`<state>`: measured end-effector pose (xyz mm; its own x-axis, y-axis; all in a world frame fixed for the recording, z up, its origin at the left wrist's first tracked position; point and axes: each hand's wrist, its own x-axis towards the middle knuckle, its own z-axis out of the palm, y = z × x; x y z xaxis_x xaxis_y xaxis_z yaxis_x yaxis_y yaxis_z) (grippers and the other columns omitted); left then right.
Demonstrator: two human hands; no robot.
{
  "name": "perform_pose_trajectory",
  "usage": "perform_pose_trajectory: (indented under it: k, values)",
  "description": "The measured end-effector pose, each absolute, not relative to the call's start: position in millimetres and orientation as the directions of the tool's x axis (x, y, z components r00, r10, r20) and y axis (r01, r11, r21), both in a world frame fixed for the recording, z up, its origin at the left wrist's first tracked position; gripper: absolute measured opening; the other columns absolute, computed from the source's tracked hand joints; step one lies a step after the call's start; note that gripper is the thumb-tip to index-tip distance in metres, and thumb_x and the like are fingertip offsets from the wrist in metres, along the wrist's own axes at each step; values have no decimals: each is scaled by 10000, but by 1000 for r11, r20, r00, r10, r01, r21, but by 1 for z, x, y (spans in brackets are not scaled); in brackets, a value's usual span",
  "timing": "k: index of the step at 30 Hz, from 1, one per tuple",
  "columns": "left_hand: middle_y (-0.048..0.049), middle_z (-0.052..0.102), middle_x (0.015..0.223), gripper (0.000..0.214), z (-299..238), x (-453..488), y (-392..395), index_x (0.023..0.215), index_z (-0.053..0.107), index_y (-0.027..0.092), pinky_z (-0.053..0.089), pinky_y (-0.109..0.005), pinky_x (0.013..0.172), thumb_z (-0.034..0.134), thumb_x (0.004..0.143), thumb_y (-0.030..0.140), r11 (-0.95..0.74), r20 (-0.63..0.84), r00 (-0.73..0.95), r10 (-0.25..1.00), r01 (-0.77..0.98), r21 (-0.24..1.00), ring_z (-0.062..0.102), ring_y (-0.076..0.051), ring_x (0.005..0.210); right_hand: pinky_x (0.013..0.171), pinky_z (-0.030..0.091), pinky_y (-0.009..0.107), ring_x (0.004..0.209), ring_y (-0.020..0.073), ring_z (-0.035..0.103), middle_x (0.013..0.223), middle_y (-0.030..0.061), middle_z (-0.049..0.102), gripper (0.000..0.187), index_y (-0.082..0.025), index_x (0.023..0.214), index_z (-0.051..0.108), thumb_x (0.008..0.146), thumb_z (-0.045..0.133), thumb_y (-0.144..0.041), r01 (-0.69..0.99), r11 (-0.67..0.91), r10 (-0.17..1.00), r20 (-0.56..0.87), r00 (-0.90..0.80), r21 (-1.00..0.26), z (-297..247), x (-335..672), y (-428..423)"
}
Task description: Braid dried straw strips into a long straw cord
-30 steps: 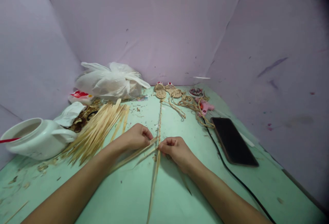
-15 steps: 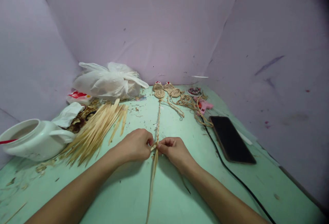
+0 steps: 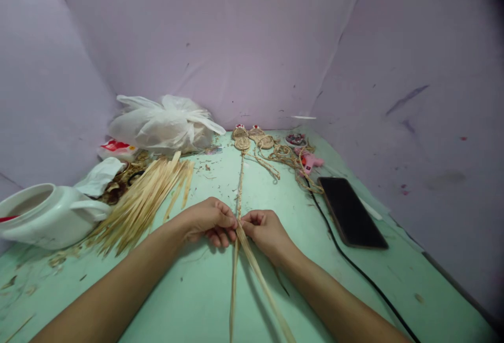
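My left hand [image 3: 208, 220] and my right hand [image 3: 264, 230] meet at the middle of the green table [image 3: 189, 301], both pinching the near end of a thin straw braid [image 3: 240, 180]. The braid runs straight away from me toward small woven straw pieces [image 3: 249, 137] at the back. Loose flat straw strips [image 3: 252, 274] hang from the pinch point toward me, one straight down, one slanting to the right. The fingers hide the exact crossing of the strips.
A pile of straw strips [image 3: 145, 198] lies at the left beside a white pot [image 3: 47, 216]. A white plastic bag [image 3: 165, 122] sits behind. A black phone [image 3: 352, 210], a black cable [image 3: 354, 267] and a pink glue gun [image 3: 309, 160] are at the right.
A strip that stretched out to the left has been folded across, and now slants toward the right under my right wrist. My left hand has closed in on the braid's end.
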<state>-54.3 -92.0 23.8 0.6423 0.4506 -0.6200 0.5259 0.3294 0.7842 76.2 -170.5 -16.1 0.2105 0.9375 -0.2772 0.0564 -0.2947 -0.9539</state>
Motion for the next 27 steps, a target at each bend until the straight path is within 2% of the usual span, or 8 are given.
perform_pose_trajectory:
  k: [7,12,16,19,23,25,27]
  values:
    - [-40,578,511,103,27,-47,-100,572,553,97,348,-190,333,559,565,200,270,-587,565,580,546,793,505,-99,383,437,278,199,425,60,371,471,-7,516,137,-117,568,578,591,583,-252,-3,-288,935,-282,214,-958,-12,76,-172]
    - [-3,527,440,126,27,-45,-105,536,516,117,316,-178,322,586,576,214,137,-488,543,684,561,817,456,-78,343,387,209,194,373,38,314,449,-20,498,113,-119,573,561,596,583,-228,-74,-359,914,-367,174,-930,-2,75,-172]
    - [48,429,330,159,28,-44,-108,564,496,139,223,-157,283,592,603,259,118,-472,507,722,581,805,367,-58,274,364,174,191,333,24,275,406,-48,445,95,-124,560,536,586,585,-201,-138,-387,896,-408,178,-912,3,77,-173]
    - [66,430,321,218,31,-43,-111,656,478,162,166,-154,260,599,619,339,212,-544,484,685,583,785,303,-50,231,358,162,188,325,18,277,429,-32,496,97,-125,567,524,580,587,-197,-205,-379,901,-410,143,-902,3,79,-174]
    - [14,556,473,309,28,-44,-111,674,460,159,218,-148,269,628,591,405,393,-608,588,533,464,794,382,-46,276,359,163,184,337,30,320,428,-11,525,103,-124,579,527,605,565,-215,-258,-362,917,-391,72,-896,3,80,-174]
    - [27,519,447,327,26,-45,-110,614,455,151,253,-152,279,650,566,410,404,-602,610,516,446,799,402,-50,292,358,152,184,331,25,300,418,-19,517,84,-125,564,523,588,567,-193,-267,-371,915,-400,60,-889,4,80,-174]
    - [48,458,390,310,24,-46,-109,567,458,147,253,-154,278,654,567,387,348,-579,595,557,466,814,381,-49,282,351,126,187,320,18,262,423,-26,517,58,-129,554,515,561,563,-160,-273,-402,902,-429,47,-874,5,81,-174]
